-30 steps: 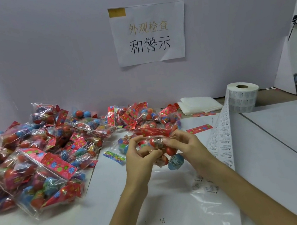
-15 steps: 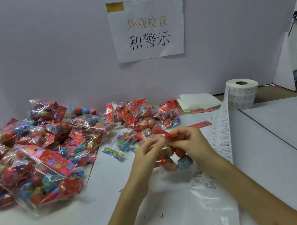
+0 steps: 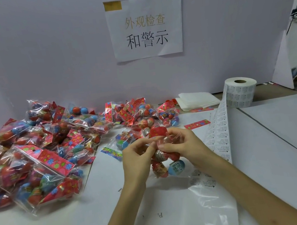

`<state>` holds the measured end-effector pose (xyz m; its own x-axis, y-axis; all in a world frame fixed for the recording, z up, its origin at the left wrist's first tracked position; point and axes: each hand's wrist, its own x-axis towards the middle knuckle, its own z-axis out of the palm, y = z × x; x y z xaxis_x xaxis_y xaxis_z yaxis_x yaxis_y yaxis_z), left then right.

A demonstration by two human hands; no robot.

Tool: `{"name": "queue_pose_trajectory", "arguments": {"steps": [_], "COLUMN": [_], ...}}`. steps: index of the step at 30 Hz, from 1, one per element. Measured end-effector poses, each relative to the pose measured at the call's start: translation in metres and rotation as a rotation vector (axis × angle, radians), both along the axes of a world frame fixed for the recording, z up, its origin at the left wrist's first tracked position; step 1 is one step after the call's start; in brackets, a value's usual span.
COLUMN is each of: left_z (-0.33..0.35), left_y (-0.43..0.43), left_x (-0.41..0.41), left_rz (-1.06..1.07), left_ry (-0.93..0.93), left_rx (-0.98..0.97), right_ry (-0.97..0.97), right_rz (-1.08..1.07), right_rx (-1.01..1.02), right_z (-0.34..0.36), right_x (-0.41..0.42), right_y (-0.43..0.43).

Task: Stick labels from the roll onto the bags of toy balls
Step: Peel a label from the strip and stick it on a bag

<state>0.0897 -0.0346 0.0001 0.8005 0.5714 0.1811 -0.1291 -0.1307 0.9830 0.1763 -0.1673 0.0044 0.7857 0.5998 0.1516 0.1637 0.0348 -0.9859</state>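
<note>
Both my hands hold one clear bag of toy balls just above the table, its red header card up. My left hand pinches the bag's left side with thumb and fingers. On the right side my right hand curls its fingers round the bag's top. Red and blue balls hang below my fingers. The white label roll stands upright at the back right. Its strip of printed labels trails forward past my right wrist.
A large heap of filled bags covers the left of the table, with several more bags behind my hands. A loose red header card, a stack of white sheets and crinkled clear plastic lie nearby. A paper sign hangs on the back wall.
My hands lifted the bag slightly and shifted their grip toward its top, fingers coming close together at the header. The bag's balls now hang lower beneath them.
</note>
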Motion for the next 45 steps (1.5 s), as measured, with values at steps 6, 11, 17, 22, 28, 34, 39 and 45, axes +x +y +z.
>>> {"name": "queue_pose_trajectory", "arguments": {"steps": [6, 11, 17, 22, 28, 34, 39, 45], "left_z": [0.000, 0.002, 0.004, 0.004, 0.004, 0.002, 0.000, -0.005], "left_y": [0.000, -0.005, 0.002, 0.003, 0.004, 0.008, 0.007, 0.001], "left_x": [0.001, -0.001, -0.001, -0.002, -0.003, 0.001, 0.002, 0.004], "left_rz": [-0.104, -0.241, -0.079, -0.159, -0.368, -0.285, -0.258, -0.204], "left_ry": [0.061, 0.099, 0.028, 0.033, 0.079, 0.093, 0.054, 0.064], "left_rx": [-0.109, -0.214, -0.284, -0.378, -0.331, -0.353, -0.338, -0.244], "right_ry": [-0.023, 0.096, 0.176, 0.121, 0.042, 0.055, 0.154, 0.027], "right_rz": [-0.066, -0.139, 0.090, 0.027, -0.004, -0.060, 0.002, -0.150], "right_rx": [0.011, 0.070, 0.093, 0.107, 0.087, 0.063, 0.137, 0.019], "right_z": [-0.001, -0.002, 0.005, 0.000, 0.001, 0.000, 0.005, 0.001], "right_x": [0.002, 0.008, 0.014, 0.014, 0.016, 0.014, 0.013, 0.014], "right_y": [0.000, 0.000, -0.007, -0.005, -0.007, -0.006, -0.006, -0.005]}}
